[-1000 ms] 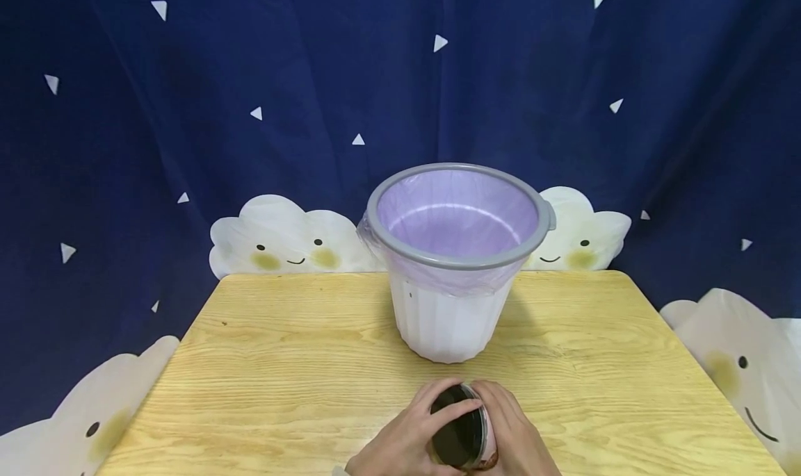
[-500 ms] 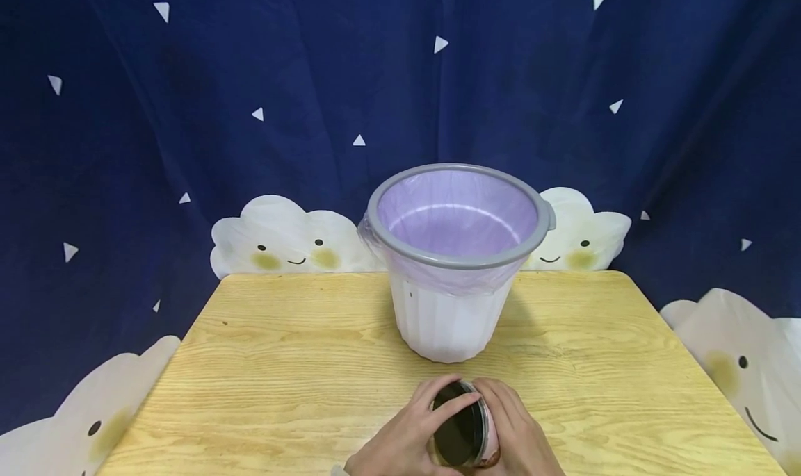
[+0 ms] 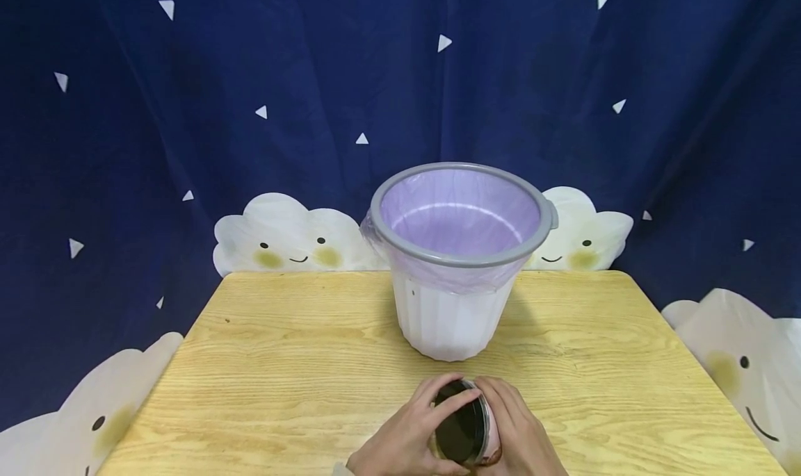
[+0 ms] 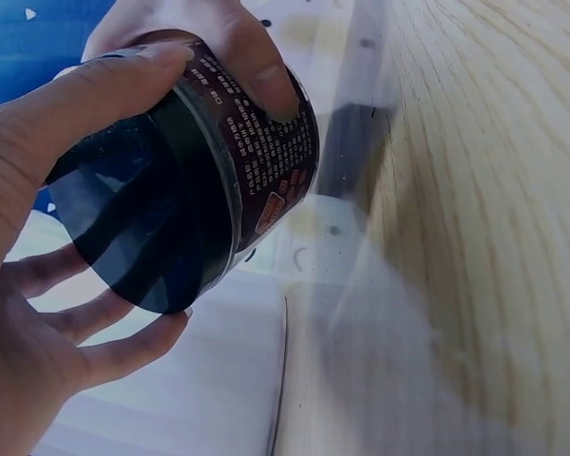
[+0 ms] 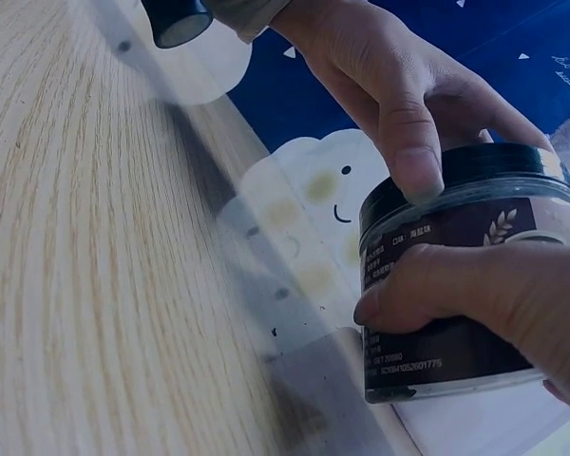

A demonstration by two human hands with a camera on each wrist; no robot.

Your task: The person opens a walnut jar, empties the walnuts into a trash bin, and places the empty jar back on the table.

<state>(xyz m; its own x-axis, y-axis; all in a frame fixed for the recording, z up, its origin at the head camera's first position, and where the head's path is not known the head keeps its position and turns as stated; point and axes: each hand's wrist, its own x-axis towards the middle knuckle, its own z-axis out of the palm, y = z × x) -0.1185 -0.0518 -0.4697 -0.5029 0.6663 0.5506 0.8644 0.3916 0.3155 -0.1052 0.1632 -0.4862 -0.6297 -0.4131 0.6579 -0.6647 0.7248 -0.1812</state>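
Both hands are on a round jar with a black lid (image 3: 459,431) at the near side of the table in the head view. The jar is tilted, with its lid facing left. My left hand (image 3: 407,434) grips the lid, fingers spread around its rim, as the left wrist view also shows. My right hand (image 3: 519,431) holds the jar body from the other side. In the right wrist view its thumb (image 5: 456,290) lies across the dark printed label (image 5: 446,356). The jar's clear wall shows at its bottom edge, and its contents are hidden by the label.
A white bin (image 3: 450,323) with a grey rim and a purple-tinted liner bag (image 3: 457,226) stands on the wooden table (image 3: 300,351), just beyond the hands. Behind the table hangs a dark blue curtain (image 3: 313,80) with clouds and triangles.
The jar and both hands have shifted very slightly away from the near edge and to the right in the head view. The grip looks the same, and the bin stays put.
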